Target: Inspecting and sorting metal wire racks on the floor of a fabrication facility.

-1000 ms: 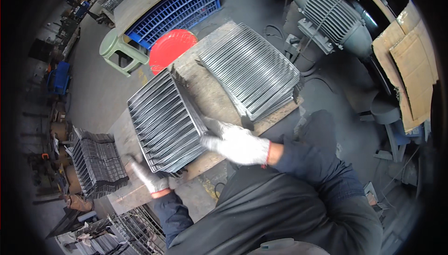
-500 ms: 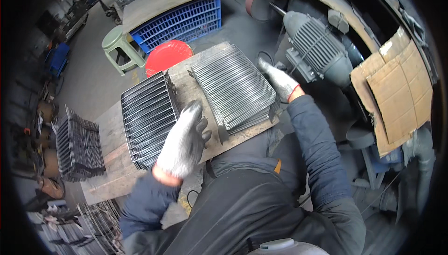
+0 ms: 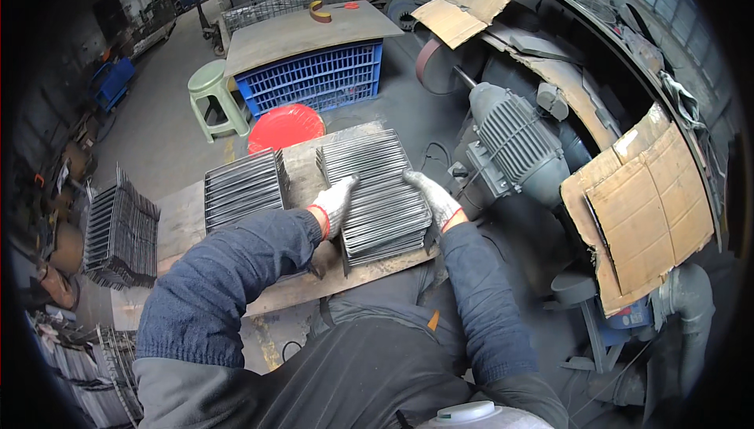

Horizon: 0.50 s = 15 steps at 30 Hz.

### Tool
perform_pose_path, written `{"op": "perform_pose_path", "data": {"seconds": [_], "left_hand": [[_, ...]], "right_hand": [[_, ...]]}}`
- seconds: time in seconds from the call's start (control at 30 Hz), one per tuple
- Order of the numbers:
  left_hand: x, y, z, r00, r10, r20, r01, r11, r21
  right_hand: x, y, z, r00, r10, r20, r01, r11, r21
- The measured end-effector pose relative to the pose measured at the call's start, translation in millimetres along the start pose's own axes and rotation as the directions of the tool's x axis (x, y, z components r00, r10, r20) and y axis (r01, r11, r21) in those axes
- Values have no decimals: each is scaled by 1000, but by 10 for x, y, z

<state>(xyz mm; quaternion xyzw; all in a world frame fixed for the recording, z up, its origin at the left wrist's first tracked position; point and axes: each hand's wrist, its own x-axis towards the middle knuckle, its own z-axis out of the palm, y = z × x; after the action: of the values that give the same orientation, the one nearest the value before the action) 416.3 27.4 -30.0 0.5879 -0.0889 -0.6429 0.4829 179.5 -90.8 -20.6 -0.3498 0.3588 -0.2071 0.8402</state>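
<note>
Whether the left hand (image 3: pixel 336 204) grips the wire stack (image 3: pixel 381 205) is unclear; the left sleeve (image 3: pixel 224 276) hides the nearer part of the middle stack (image 3: pixel 243 187); the lower edge cuts a pale object (image 3: pixel 471 415); the red item (image 3: pixel 351 5) on the far table (image 3: pixel 287 40) is too small to tell

By the worktop's right edge, the wire frames (image 3: pixel 377 229) are bare metal, bright and fairly glossy; the stack at its left end (image 3: pixel 122 233) looks duller and darker. The worktop (image 3: pixel 181 221) itself is matt, scuffed wood. White knitted cloth, soft and matt, covers the left hand (image 3: pixel 338 203) and right hand (image 3: pixel 436 195). Beyond the far edge, the red disc (image 3: pixel 287 128) looks like glossy plastic, the green stool (image 3: pixel 207 77) smooth plastic. Off the right end, the motor (image 3: pixel 514 142) has ribbed grey metal; the cardboard (image 3: pixel 648 209) is matt, creased paper.
</note>
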Motion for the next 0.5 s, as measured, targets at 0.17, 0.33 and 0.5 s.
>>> {"op": "perform_pose_path", "data": {"seconds": [0.17, 0.33, 0.5], "left_hand": [[-194, 94, -21, 994, 111, -12, -110, 991, 73], [-630, 327, 143, 996, 53, 67, -59, 993, 99], [-804, 714, 359, 981, 107, 161, -119, 991, 68]], "right_hand": [[-333, 98, 305, 972, -233, -12, 228, 960, -160], [-481, 229, 361, 933, -345, -101, 336, 937, -97], [-499, 306, 218, 881, -446, -159, 456, 889, 34]]}}
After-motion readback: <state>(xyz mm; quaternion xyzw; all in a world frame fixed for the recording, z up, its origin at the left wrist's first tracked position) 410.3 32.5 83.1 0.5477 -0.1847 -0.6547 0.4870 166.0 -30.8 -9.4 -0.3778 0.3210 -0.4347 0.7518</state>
